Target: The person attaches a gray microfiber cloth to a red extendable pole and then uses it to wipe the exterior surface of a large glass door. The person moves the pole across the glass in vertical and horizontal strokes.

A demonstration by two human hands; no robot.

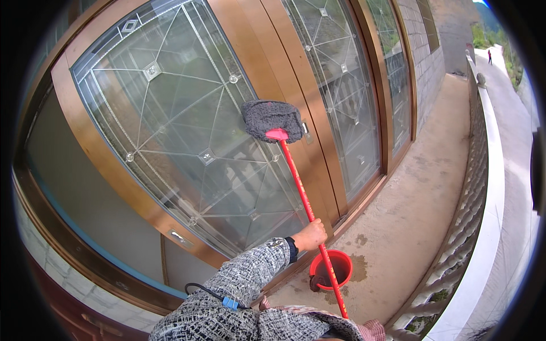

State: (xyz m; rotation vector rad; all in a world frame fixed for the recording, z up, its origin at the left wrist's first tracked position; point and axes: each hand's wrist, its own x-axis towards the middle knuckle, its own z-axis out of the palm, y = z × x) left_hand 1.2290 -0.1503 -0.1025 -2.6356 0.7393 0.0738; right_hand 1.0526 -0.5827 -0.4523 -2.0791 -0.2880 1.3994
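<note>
My left hand (310, 234) is closed around the red pole of a mop (297, 181), its tweed sleeve reaching in from the lower left. At the far end of the pole, a pink joint carries a fluffy dark grey mop head (273, 115). That head lies over the edge of the glass pane (187, 113) and the copper-coloured door frame (287, 79), near a handle. The pole's lower end runs down to patterned cloth at my body. My right hand is not visible.
A red bucket (346, 264) stands on the concrete floor beside the pole, with a dark item at its rim and wet patches around it. To the right runs a white balustrade (493, 165), with a road beyond. A distant person (489, 56) is on that road.
</note>
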